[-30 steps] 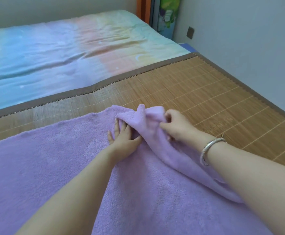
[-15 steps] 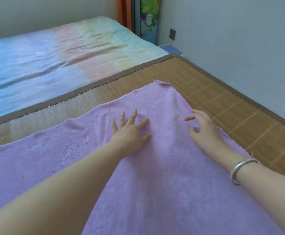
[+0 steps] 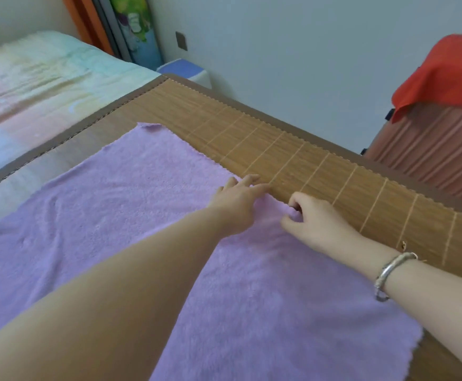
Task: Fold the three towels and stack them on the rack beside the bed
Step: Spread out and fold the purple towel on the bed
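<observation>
A purple towel (image 3: 131,204) is spread flat over a bamboo mat (image 3: 293,149) on the bed, and it fills the lower left and the middle of the frame. Its far corner is seen in the upper middle, and its right edge runs diagonally down to the lower right, where a wavy border is shown. Some shallow wrinkles are seen in the cloth at the left side. The left hand (image 3: 238,200) is laid on the towel at its right edge, near the centre of the frame; its fingers are stretched out and nearly straight, and the fingertips reach the border between cloth and mat. The right hand (image 3: 315,218) is placed just beside it, a little to the right and lower. Its fingers are curled, and a small fold of the towel edge is pinched between thumb and fingers. A silver bracelet (image 3: 389,276) is worn on the right wrist. A pastel sheet (image 3: 46,78) covers the bed in the upper left of the frame, beyond the brown border of the mat. In the upper right, a ribbed pink case (image 3: 433,149) is standing beside the bed, and a red cloth (image 3: 449,72) is draped over its top.
</observation>
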### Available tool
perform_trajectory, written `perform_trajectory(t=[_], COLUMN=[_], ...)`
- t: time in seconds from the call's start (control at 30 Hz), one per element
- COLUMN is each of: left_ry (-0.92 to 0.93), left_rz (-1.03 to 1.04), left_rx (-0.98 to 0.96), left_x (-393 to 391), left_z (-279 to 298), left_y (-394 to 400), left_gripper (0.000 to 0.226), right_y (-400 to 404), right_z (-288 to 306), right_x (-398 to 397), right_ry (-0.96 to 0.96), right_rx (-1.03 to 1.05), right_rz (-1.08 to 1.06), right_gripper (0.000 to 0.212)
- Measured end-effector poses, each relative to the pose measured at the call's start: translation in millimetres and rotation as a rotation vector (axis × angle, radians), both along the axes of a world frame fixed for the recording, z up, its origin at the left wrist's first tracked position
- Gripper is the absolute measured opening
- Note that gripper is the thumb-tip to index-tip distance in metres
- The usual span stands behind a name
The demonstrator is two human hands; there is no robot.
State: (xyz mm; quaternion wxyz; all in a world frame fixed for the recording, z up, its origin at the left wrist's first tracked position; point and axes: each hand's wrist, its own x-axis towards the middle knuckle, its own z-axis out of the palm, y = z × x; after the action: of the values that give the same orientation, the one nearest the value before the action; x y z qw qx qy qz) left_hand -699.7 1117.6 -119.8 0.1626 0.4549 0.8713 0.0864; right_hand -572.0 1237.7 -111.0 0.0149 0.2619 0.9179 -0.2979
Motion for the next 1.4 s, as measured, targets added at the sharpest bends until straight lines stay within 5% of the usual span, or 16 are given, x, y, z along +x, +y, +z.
perform_trajectory(t=[0.17, 0.3, 0.47, 0.67, 0.93, 1.03, 1.13, 1.4], left_ry=[0.197, 0.194, 0.210, 0.197, 0.222, 0.205, 0.147, 0.078], left_rz=[0.017, 0.126, 0.279, 0.499, 0.747, 0.844, 0.972, 1.271], left_rx=[-0.020, -0.045, 0.102, 0.381, 0.301, 0.286, 0.298, 0.262], left_x=[4.6, -8.9, -11.9, 16.4, 126.8, 181.9, 239.4, 355.9], left_z=[23.9, 54.6, 98.0, 157.5, 222.0, 236.2, 239.1, 183.1], left_y=[-5.6, -60.1, -165.2, -366.0, -706.9, -818.3, -916.3, -1081.3], left_gripper=[0.017, 0.017, 0.028, 0.023, 0.023, 0.026, 0.026, 0.031], right_y=[-24.1, -55.2, -144.6, -329.7, -640.9, -750.4, -850.5, -1036.4], right_z=[21.7, 47.2, 101.6, 163.7, 223.4, 238.4, 235.8, 166.9], right_x=[22.5, 19.8, 11.4, 14.5, 78.5, 115.4, 154.2, 251.2], right_ry=[0.220, 0.035, -0.034, -0.037, -0.127, -0.150, -0.190, -0.341], right_rx=[-0.064, -0.169, -0.390, -0.624, -0.653, -0.670, -0.681, -0.657], right_rz=[0.105, 0.194, 0.326, 0.446, 0.762, 0.868, 0.957, 1.113], right_gripper=[0.019, 0.033, 0.016, 0.005, 0.030, 0.022, 0.006, 0.015])
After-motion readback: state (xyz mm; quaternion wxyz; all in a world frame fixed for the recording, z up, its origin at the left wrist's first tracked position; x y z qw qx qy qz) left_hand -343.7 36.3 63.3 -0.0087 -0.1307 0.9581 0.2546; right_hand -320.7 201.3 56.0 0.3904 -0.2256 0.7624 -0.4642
